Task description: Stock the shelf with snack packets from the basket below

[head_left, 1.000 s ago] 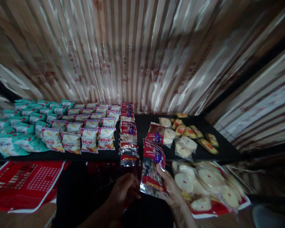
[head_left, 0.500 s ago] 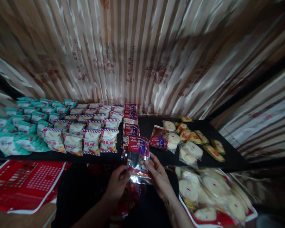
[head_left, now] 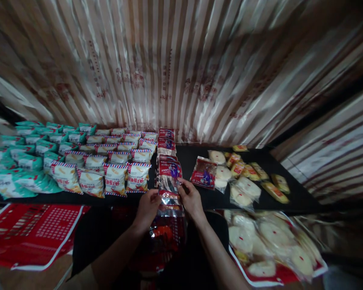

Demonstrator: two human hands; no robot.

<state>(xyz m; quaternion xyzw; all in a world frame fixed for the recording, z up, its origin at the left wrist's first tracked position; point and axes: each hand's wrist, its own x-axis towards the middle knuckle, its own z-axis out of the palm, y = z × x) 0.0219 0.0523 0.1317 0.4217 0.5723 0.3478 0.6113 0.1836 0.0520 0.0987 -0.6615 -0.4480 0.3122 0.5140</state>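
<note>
Packet (head_left: 170,183) in red and silver is just below the centre of the frame, at the front edge of the black table (head_left: 187,152), and you have it between your two hands. Your left hand (head_left: 147,207) is nearly closed, thumb and forefinger pinching its left edge; your right hand (head_left: 192,199) is partly curled, thumb and fingers gripping the right edge. Directly behind it, a column of similar packets (head_left: 167,143) runs up toward the middle of the frame. You have white striped-edge bags (head_left: 115,179) and teal bags (head_left: 30,162) at the left, one loose red packet (head_left: 204,174) right of centre, and yellow packets (head_left: 274,191) farther right. A red basket (head_left: 57,225) sits at lower left.
</note>
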